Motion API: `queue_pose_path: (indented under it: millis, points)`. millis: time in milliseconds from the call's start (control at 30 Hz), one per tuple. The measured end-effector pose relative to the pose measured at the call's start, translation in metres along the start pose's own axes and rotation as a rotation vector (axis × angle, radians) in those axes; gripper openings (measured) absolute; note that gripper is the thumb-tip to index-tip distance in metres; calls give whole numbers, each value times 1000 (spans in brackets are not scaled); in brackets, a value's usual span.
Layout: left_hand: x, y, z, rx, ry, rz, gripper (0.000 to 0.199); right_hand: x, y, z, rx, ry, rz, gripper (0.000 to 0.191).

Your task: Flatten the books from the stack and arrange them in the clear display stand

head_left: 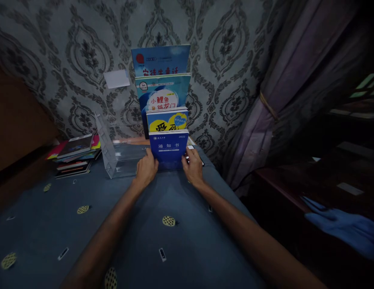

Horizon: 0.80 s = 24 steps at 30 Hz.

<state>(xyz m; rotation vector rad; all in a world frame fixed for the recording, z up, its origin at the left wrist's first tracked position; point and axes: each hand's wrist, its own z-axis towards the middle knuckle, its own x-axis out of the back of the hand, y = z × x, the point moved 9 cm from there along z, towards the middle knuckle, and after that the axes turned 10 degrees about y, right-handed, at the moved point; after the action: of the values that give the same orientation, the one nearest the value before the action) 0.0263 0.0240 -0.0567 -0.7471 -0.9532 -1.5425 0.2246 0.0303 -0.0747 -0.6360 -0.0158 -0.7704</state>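
A small blue booklet (pixel 168 156) marked 2022 stands upright at the front of a stepped row of books. My left hand (pixel 146 167) is closed on its lower left edge. Curled at the opposite side, my right hand (pixel 193 165) grips the lower right edge. Behind it rise a yellow-and-blue book (pixel 167 120), a teal picture book (pixel 162 90) and, tallest, a blue book (pixel 161 60). To the left of the row is a clear acrylic rack (pixel 107 148); how far it extends behind the books is hidden.
A pile of books (pixel 76 150) lies at the left by the patterned wall (pixel 229 52). A dark phone-like object (pixel 200 156) is partly behind my right hand. Right of the cloth-covered surface (pixel 138 241) hang a tied curtain (pixel 265 96) and, lower, a blue glove (pixel 343 224).
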Motion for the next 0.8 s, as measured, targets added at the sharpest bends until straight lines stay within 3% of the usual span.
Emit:
queue_pose_path:
  millis: [800]
  points:
    - [4, -3, -6, 3, -79, 34, 39, 3, 3, -4, -14, -33, 16, 48]
